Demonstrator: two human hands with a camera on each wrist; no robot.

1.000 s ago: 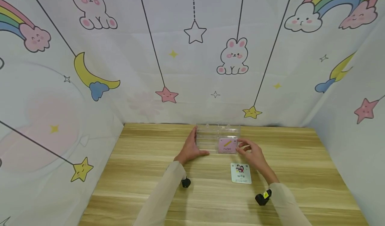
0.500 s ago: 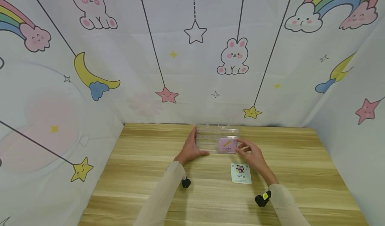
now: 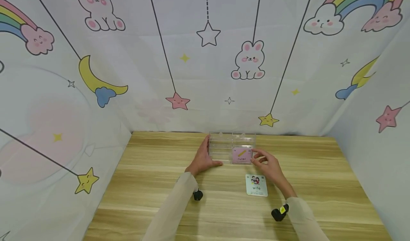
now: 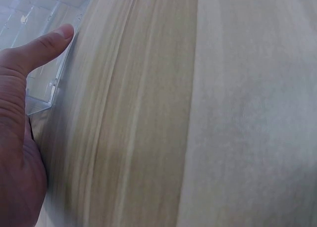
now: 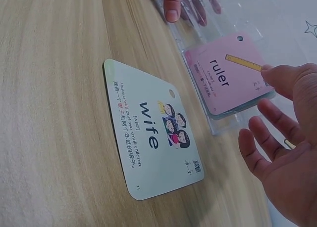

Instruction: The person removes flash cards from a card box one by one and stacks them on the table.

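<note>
My left hand [image 3: 202,159] grips the left end of a clear plastic box [image 3: 220,151], thumb along its front edge. Through the box, some of its fingers show behind in the right wrist view. A pink "ruler" card [image 5: 223,73] lies in the box's front right compartment, with a pale green card edge showing under it. My right hand [image 3: 268,164] is at that card's right side. One fingertip touches the upper right corner, and the other fingers are spread loosely by the edge. A pale green "wife" card [image 5: 153,133] lies face up on the table, in front of the box.
The wood-grain table [image 3: 153,198] runs back to a white curtain [image 3: 205,73] printed with bunnies, stars and rainbows. The box stands close to that back curtain. More curtain hangs at both sides.
The ruler card has shifted very slightly left in its compartment, with the right hand's fingers staying at its edge. The left hand and the wife card have not visibly moved.
</note>
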